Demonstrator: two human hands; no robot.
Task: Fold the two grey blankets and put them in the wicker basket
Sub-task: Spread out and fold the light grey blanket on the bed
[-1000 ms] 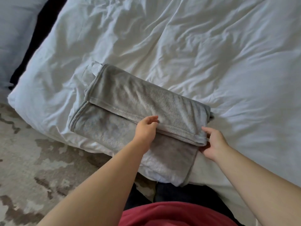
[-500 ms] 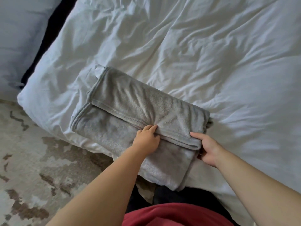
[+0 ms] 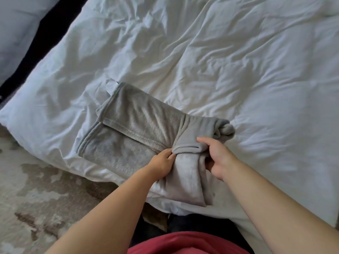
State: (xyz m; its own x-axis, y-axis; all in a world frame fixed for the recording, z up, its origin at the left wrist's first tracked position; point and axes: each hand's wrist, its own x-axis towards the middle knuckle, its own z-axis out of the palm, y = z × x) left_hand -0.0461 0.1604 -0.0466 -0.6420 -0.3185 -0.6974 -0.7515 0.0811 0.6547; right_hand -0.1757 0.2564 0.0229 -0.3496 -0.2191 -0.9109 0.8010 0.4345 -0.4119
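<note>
**Right end of the blanket being gathered for another fold**

Head view: the grey fleece blanket [image 3: 139, 129] is lying at the near edge of the white duvet [image 3: 238, 70], around six o'clock. Since half a second ago, its right end has bunched up. The right hand [image 3: 216, 158] is closing around that end; the left hand [image 3: 163, 162] is pinching the hem. No wicker basket or second blanket is showing.

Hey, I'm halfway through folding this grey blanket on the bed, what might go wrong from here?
1. Both hands, left hand and right hand, bunch the grey blanket at its near right end, so the neat layers may come apart.
2. Its far left part lies loose on the white duvet and may drag or unfold if lifted.
3. The blanket overhangs the bed edge, so it could slide toward the rug.
</note>
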